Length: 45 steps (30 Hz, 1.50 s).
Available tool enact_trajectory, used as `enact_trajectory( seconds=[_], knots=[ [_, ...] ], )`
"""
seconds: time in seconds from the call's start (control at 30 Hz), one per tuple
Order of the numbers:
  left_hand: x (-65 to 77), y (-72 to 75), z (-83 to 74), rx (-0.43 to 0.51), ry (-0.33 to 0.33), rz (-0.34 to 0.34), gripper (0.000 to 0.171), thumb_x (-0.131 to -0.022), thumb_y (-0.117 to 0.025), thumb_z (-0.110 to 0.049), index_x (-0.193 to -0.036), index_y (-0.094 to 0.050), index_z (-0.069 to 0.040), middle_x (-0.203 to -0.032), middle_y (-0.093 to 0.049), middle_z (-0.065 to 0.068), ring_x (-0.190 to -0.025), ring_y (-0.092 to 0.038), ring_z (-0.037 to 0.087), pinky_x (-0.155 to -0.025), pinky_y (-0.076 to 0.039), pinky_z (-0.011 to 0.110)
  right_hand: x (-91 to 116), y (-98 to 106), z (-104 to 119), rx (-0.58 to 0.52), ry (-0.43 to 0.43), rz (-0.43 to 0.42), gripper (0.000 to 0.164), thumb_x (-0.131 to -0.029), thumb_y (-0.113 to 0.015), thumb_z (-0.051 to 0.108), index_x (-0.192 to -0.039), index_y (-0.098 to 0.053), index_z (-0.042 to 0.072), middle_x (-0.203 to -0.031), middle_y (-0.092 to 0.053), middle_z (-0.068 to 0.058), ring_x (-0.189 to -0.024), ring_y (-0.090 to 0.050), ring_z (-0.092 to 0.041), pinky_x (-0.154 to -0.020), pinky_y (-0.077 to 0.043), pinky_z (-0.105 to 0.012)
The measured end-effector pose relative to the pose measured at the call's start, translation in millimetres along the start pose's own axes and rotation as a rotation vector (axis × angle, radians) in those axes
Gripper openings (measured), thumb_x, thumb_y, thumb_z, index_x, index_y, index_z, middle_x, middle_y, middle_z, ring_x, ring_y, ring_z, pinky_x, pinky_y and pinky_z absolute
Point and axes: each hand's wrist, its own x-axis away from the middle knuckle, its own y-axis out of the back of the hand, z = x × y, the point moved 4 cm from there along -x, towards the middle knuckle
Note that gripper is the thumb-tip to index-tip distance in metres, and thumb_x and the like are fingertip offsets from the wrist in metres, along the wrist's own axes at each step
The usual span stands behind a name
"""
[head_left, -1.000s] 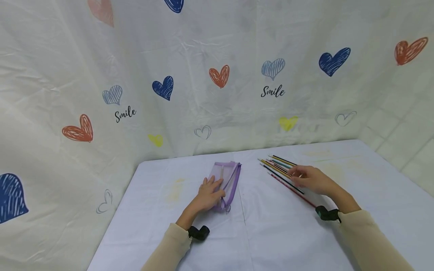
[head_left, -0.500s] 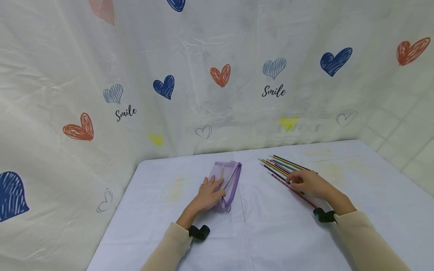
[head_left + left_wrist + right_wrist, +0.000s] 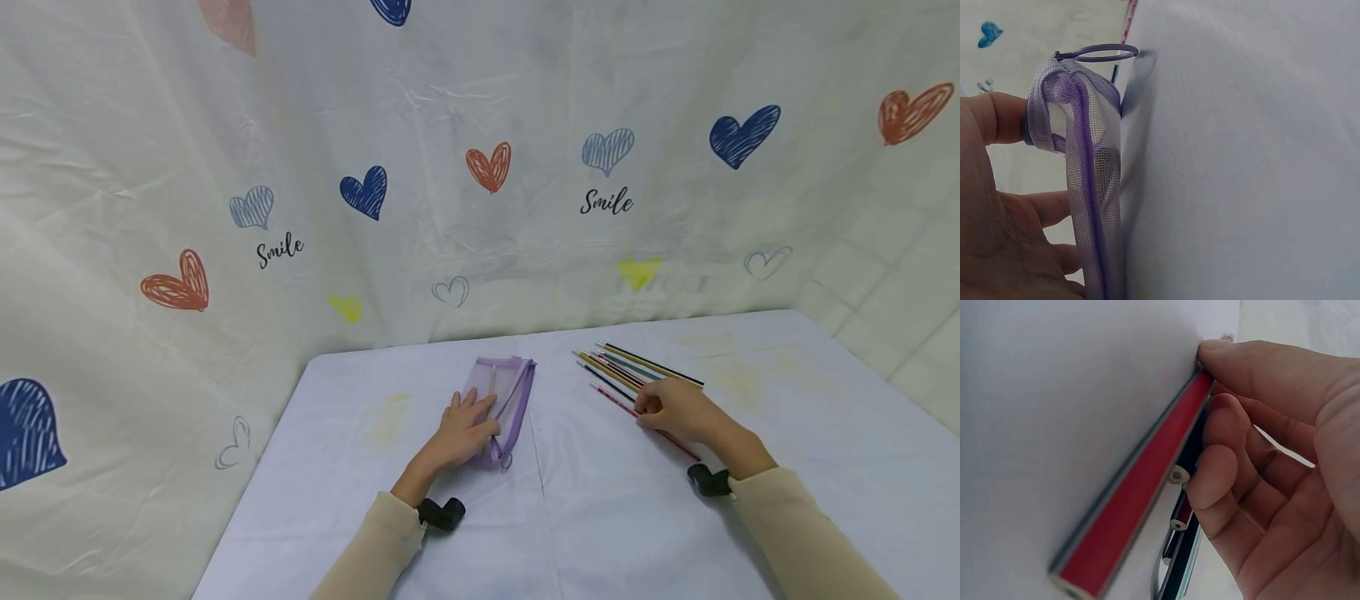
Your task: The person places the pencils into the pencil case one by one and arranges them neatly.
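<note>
A purple mesh zip pencil case lies on the table, with my left hand resting on its left side, fingers spread. Something slim and pale shows through the mesh. In the left wrist view, the thumb and fingers touch the case, whose metal ring sticks out at one end. On the right, my right hand pinches a red pencil between thumb and fingertips. Up close, the red pencil has black stripes and its unsharpened end points at the wrist camera. Several other pencils lie beside it.
A white cloth with a crease covers the table. Behind it hangs a pale curtain printed with hearts and "Smile". Both wrists wear black cameras.
My right hand has moved from the middle of the pencils toward the near side, onto the red pencil, which has shifted slightly. The left hand and the case have stayed put.
</note>
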Motion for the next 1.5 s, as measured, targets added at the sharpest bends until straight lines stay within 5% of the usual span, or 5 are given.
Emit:
enact_trajectory(
  seconds=[0.8, 1.17, 1.5],
  knots=[
    [-0.4, -0.4, -2.1, -0.005, -0.008, 0.002, 0.072, -0.088, -0.049, -0.041, -0.154, -0.047, -0.010, -0.167, -0.021, 0.028, -0.155, -0.003, 0.056, -0.123, -0.005, 0.069, 0, -6, 7, 0.115, -0.091, -0.030, 0.015, -0.081, -0.074, 0.015, -0.071, -0.063, 0.013, -0.066, -0.056, 0.002, -0.063, -0.048, -0.015, -0.057, -0.037, -0.030],
    [0.3, 0.3, -3.0, -0.008, -0.004, 0.003, 0.073, -0.088, -0.048, -0.041, -0.154, -0.047, -0.010, -0.167, -0.021, 0.028, -0.155, -0.003, 0.056, -0.123, -0.005, 0.068, 0, 1, 8, 0.073, -0.061, -0.097, 0.009, -0.085, -0.070, 0.017, -0.081, -0.064, 0.012, -0.072, -0.060, 0.001, -0.062, -0.050, -0.014, -0.054, -0.040, -0.030],
    [0.9, 0.8, -3.2, -0.003, -0.003, 0.003, 0.073, -0.088, -0.049, -0.040, -0.153, -0.048, -0.009, -0.166, -0.022, 0.029, -0.155, -0.003, 0.056, -0.123, -0.005, 0.069, -3, 2, 13, -0.086, -0.034, -0.082, 0.012, -0.094, -0.069, 0.019, -0.101, -0.068, 0.009, -0.083, -0.067, 0.000, -0.070, -0.056, -0.013, -0.058, -0.046, -0.029]
  ],
)
